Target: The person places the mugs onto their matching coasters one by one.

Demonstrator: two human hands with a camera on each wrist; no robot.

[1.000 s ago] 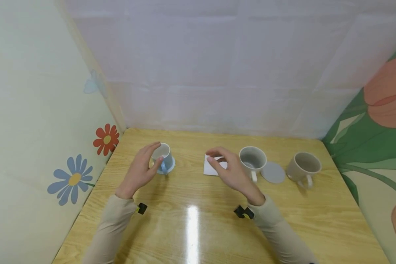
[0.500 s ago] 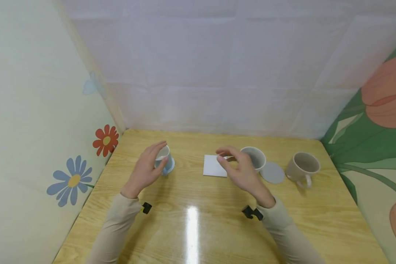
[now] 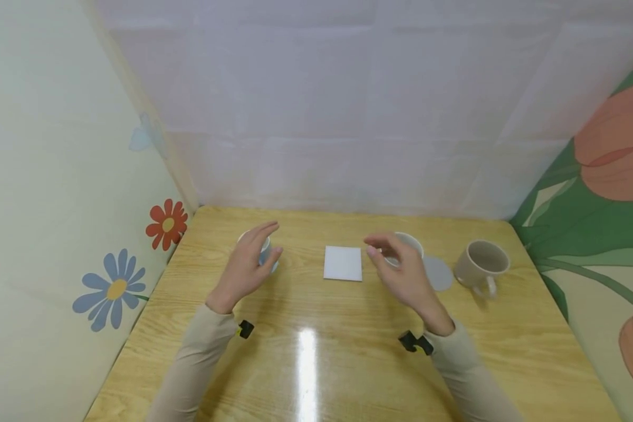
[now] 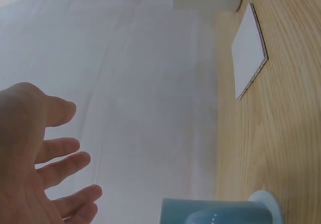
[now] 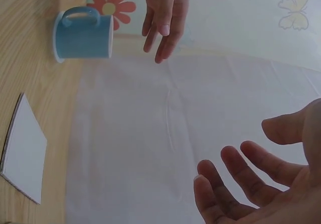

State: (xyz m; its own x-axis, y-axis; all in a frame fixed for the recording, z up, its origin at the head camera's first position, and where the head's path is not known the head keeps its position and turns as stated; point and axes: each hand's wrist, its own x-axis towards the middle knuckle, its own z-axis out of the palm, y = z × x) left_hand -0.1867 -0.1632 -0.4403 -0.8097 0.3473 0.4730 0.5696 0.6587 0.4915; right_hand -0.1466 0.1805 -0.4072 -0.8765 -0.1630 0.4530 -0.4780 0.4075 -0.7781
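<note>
My left hand (image 3: 245, 266) hovers over the blue mug (image 5: 83, 39), fingers spread and holding nothing. That mug stands upright on a round light-blue coaster (image 4: 267, 202), its handle toward me, and the hand hides much of it in the head view. To the right, my right hand (image 3: 401, 272) is raised with loosely bent, bare fingers. It overlaps a white mug (image 3: 412, 241) and covers most of it in the head view. On the table between the two hands lies a white square coaster (image 3: 343, 264), with nothing on it.
A round grey coaster (image 3: 439, 274) lies right of the white mug. Farther right stands a beige mug (image 3: 480, 268) directly on the wooden table (image 3: 348, 363). A pale cloth (image 3: 316, 117) hangs along the table's back edge, with flower-printed cloths at both sides.
Both hands have shifted to the right. My right hand has uncovered the square coaster and now overlaps the white mug. The mugs and coasters have stayed in place.
</note>
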